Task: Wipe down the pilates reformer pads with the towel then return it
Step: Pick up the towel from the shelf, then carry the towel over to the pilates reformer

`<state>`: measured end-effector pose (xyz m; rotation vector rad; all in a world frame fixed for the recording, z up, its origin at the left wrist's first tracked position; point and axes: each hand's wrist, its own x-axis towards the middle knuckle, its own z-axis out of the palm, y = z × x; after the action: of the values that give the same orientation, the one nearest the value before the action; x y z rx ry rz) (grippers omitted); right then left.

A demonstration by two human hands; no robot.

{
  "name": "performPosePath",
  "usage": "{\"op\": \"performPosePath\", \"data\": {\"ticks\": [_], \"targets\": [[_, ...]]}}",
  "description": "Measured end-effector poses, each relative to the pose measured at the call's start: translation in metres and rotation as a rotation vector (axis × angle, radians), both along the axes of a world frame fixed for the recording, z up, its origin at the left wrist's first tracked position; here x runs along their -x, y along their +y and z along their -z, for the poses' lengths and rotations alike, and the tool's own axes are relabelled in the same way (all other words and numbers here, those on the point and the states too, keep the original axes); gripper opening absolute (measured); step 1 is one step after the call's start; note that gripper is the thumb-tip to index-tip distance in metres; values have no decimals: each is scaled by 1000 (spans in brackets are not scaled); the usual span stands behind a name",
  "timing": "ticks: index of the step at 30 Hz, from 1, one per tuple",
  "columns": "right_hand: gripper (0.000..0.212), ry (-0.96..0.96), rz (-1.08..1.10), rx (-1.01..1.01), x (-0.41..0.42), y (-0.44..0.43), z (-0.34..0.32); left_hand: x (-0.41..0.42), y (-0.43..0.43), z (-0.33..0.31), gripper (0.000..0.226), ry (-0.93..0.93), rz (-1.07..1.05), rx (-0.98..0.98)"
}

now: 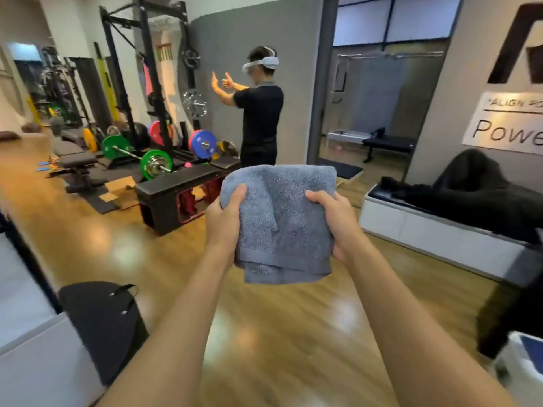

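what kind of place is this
Most likely a gym or fitness studio: a black squat rack stands along the wall, a barbell with green plates rests on the floor, and a padded weight bench sits beside it.

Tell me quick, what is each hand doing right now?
Left hand: closed on the left side of the folded gray towel.
Right hand: closed on the towel's right side, fingers curled round it.

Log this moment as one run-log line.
towel: folded, held in air over wood floor | left hand: grips its left side | right hand: grips its right side | wiping: not under way
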<state>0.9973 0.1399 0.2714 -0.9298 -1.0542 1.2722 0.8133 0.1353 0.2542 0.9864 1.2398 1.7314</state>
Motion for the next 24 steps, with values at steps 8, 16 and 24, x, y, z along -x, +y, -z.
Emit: {"op": "performPosePath", "data": {"ticks": [8, 16, 24], "targets": [[23, 8, 281, -35, -150, 148, -26, -155, 207, -26, 25, -4, 304, -46], [20, 34, 435, -34, -276, 369, 11, -288, 448, 5, 17, 19, 438, -40], [18, 65, 441, 25, -362, 662, 4, -373, 733, -6, 14, 112, 412, -40]]}}
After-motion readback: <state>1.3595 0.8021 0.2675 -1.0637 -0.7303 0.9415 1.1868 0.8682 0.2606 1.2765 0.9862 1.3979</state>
